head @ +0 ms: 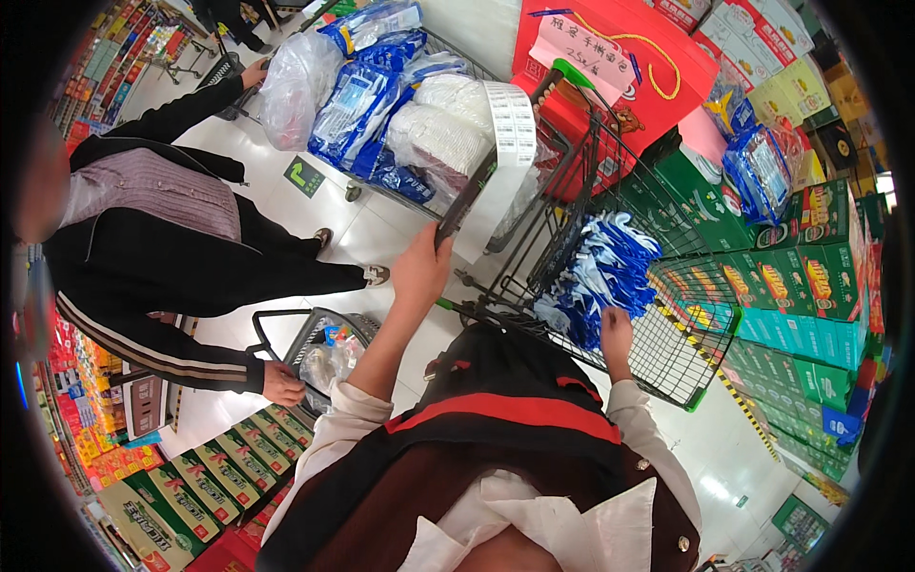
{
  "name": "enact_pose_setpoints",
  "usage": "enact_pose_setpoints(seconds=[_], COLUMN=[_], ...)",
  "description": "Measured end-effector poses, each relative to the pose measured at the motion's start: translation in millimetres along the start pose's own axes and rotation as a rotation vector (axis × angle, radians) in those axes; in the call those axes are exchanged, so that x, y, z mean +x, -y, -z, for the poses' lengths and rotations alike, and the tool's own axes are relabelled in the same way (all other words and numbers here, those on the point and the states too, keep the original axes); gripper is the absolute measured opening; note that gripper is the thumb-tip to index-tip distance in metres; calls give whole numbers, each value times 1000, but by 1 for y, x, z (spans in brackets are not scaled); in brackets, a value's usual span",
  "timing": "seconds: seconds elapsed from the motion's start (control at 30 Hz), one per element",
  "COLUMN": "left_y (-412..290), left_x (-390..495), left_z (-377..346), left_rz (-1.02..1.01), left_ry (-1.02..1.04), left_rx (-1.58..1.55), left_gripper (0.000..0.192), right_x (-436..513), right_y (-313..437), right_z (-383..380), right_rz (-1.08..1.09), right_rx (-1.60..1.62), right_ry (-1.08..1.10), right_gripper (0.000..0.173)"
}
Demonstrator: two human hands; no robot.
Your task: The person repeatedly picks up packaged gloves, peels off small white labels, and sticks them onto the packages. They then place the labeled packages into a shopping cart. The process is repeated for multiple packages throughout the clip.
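Observation:
My left hand (pixel 420 266) is wrapped around the dark handle (pixel 468 204) of a shopping cart loaded with bagged goods. A strip of white printed labels (pixel 512 125) drapes over that handle. Packs of blue-and-white gloves (pixel 355 100) and clear bags of white knitted goods (pixel 439 132) fill this cart. To the right, a second wire cart (pixel 686 343) holds a heap of loose blue-and-white gloves (pixel 611 261). At the heap's near edge is my right hand (pixel 616 334), its fingers curled. Whether it grips a glove cannot be made out.
At left a person in a dark jacket (pixel 143 264) has one hand on the loaded cart and another by a black shopping basket (pixel 314 357). Stacked green cartons (pixel 822 264) line the right side. A red gift box (pixel 607 43) bearing a handwritten sign stands beyond the carts.

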State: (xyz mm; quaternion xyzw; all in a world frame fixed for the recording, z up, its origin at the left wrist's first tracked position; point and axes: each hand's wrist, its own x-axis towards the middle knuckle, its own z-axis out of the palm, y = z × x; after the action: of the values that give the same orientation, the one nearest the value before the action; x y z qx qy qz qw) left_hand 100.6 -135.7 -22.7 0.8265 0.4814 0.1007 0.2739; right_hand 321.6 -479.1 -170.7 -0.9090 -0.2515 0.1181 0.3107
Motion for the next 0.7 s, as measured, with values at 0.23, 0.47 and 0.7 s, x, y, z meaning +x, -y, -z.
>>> enact_pose_setpoints(seconds=[0.23, 0.47, 0.7], left_y=[-3, -1, 0], left_x=[-14, -19, -19], left_z=[-8, -5, -8], left_rz=[-67, -56, -52], left_ry=[15, 6, 33], left_rx=[-74, -93, -145], left_gripper=[38, 37, 40], right_x=[114, 152, 209], right_y=[207, 239, 270], right_z=[-12, -9, -66], right_rz=[265, 263, -75], right_rx=[335, -118, 817], right_ry=[-106, -150, 153], right_gripper=[35, 58, 72])
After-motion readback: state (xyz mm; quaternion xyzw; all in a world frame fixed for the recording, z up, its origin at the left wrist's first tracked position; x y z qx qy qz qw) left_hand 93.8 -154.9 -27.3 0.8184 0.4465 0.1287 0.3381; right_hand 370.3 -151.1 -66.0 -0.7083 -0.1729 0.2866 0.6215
